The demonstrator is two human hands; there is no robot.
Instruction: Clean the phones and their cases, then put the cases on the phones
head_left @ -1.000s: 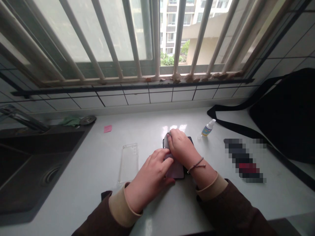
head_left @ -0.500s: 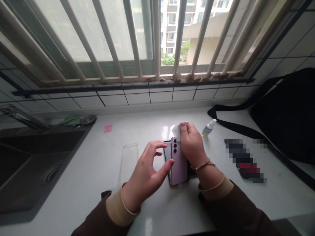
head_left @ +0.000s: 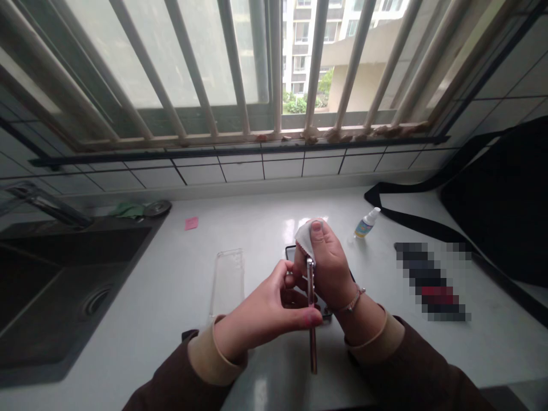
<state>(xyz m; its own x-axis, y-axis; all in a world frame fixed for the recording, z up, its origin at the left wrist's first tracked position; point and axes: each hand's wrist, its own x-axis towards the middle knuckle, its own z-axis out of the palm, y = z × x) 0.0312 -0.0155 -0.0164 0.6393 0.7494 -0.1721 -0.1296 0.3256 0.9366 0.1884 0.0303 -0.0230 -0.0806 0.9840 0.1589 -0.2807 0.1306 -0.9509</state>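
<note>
A pinkish-purple phone point(head_left: 314, 348) is turned edge-on to me above the counter. My left hand point(head_left: 261, 302) is closed on it, thumb on the near edge and fingers curled behind. My right hand point(head_left: 334, 265) pinches a pale wiping cloth point(head_left: 303, 235) with a zigzag edge, close against the phone's top end; some of its fingers are hidden. Below the hands lies a flat dark-rimmed thing point(head_left: 290, 250), mostly covered. To the left, a clear phone case point(head_left: 229, 279) rests on the counter.
A small spray bottle point(head_left: 365, 225) stands right of my hands. Farther right are a pixelated dark item point(head_left: 428, 279) and a black bag point(head_left: 500, 188) with its strap. A pink note point(head_left: 191, 223) lies left, near the sink point(head_left: 38, 285) with its faucet point(head_left: 51, 205).
The phone has turned from showing its back to edge-on and come lower. My left hand has moved right and closed on it. The cloth has stayed in my right hand.
</note>
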